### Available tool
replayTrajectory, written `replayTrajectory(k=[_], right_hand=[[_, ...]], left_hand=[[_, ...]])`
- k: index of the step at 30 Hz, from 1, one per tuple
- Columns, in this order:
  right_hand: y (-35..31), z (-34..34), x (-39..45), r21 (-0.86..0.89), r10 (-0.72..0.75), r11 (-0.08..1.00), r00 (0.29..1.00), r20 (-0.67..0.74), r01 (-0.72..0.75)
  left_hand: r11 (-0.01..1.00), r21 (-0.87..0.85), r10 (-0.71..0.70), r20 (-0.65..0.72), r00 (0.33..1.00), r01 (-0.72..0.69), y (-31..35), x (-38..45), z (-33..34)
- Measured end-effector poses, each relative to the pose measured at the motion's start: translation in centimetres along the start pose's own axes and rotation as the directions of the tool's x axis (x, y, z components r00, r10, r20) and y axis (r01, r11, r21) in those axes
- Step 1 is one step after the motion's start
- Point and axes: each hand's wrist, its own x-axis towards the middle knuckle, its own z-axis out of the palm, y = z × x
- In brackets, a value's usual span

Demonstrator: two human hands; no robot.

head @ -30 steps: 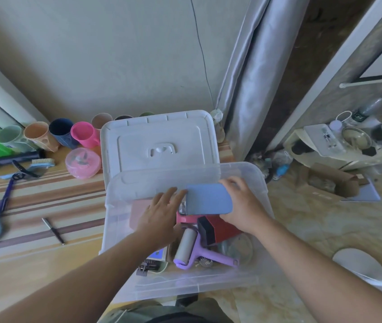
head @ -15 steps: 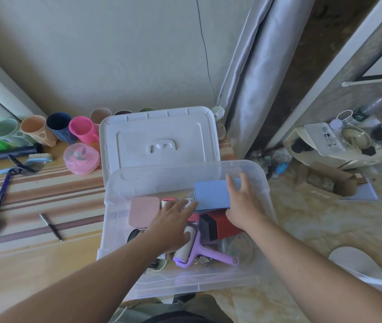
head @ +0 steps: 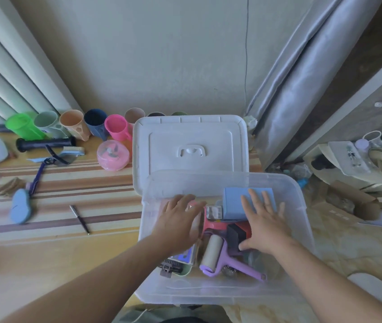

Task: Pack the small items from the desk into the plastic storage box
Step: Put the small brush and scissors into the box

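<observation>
Blue block (head: 236, 202) under flat open right hand (head: 263, 226), left hand (head: 179, 220) spread, inside box (head: 301, 220)

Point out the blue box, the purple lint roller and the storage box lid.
blue box (head: 234, 203), head view, left part of its top face
purple lint roller (head: 212, 254), head view, middle of the white roll
storage box lid (head: 191, 138), head view, flat panel above the handle

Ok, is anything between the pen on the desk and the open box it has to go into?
Nothing visible. The pen lies alone on the striped desk, left of the storage box, whose top is open; the lid stands behind it. Both hands are inside the box.
</observation>
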Motion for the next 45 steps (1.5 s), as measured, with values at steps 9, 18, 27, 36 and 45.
replayTrajectory(k=[9, 18, 27, 36, 45], right_hand=[[-18.2, -8.0, 1.6, 0.19, -0.182, 0.893, 0.715, -0.674, 0.407], [-43.3, -7.9, 8.4, 0.11, -0.488, 0.841, 0.831, -0.265, 0.529], [-51.9, -0.8, 12.7, 0.047, -0.267, 0.963, 0.962, 0.063, 0.265], [-51.8, 0.9, 13.3, 0.052, -0.207, 0.977, 0.978, -0.032, 0.208], [-48.3, -3.3, 11.2, 0.234, -0.235, 0.936, 0.962, -0.14, 0.263]], left_hand=[[0.983, -0.162, -0.132, -0.278, 0.952, 0.089, -13.0, -6.4, -5.5], [0.783, 0.057, -0.619, -0.023, 0.785, 0.619, -34.1, -16.4, -6.6], [0.58, -0.089, -0.809, 0.054, 0.585, 0.81, -46.4, -18.4, -7.8], [0.556, -0.035, -0.829, 0.052, 0.557, 0.831, -47.8, -15.4, -5.3], [0.678, -0.322, -0.694, 0.017, 0.72, 0.661, -39.7, -17.5, -7.5]])
